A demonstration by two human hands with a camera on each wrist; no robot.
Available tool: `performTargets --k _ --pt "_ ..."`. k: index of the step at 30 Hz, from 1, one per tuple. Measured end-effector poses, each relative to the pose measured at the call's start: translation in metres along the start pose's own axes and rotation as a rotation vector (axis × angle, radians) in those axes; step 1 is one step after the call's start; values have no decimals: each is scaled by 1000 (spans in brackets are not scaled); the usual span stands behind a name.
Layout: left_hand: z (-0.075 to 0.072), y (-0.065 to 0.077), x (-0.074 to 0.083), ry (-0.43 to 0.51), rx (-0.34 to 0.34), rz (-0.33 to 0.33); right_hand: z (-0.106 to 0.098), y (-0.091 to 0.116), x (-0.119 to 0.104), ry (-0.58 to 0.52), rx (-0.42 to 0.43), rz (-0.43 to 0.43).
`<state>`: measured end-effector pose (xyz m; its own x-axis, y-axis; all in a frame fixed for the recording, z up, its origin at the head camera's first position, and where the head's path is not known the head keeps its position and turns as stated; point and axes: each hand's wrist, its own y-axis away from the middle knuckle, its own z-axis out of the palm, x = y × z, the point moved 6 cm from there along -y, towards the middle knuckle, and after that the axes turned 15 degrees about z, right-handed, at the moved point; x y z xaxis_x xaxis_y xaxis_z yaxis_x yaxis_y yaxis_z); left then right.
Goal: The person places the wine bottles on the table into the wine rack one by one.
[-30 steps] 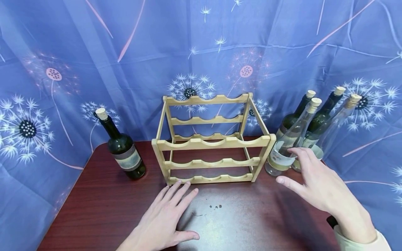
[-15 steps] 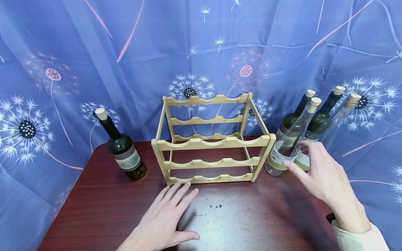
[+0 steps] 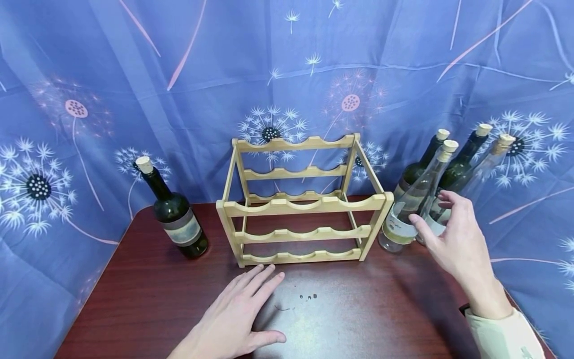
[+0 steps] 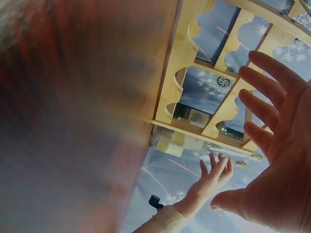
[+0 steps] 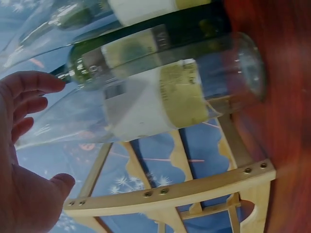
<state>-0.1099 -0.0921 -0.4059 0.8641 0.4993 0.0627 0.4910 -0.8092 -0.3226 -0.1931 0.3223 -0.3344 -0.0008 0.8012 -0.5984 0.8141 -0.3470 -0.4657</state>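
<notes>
The front clear bottle point(image 3: 396, 228) stands upright, just right of the wooden rack point(image 3: 305, 205), near 3 other bottles point(image 3: 454, 174). Being glass, it is probably stiff, slippery and breakable; its body seems best to hold. The right hand point(image 3: 459, 244) curves wide beside it, not gripping; the left hand point(image 3: 237, 309) is spread. The surface point(image 3: 354, 304) gives more room in front.

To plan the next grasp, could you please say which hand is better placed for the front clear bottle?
Probably the right hand: it is beside the front clear bottle, while the left hand is before the rack.
</notes>
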Motion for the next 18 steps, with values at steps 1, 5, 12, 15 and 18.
performTargets --k 1,5,12,15,18 --pt "0 0 0 10 -2 -4 3 -1 2 -20 -6 4" --pt "1 0 -1 66 0 -19 17 -4 10 -115 -36 12" --pt "2 -1 0 125 22 -19 38 -8 21 -229 -78 6" --pt "2 -1 0 149 7 -27 43 -8 25 -229 -84 17" --pt "3 -1 0 172 -16 -42 46 -8 27 -217 -91 34"
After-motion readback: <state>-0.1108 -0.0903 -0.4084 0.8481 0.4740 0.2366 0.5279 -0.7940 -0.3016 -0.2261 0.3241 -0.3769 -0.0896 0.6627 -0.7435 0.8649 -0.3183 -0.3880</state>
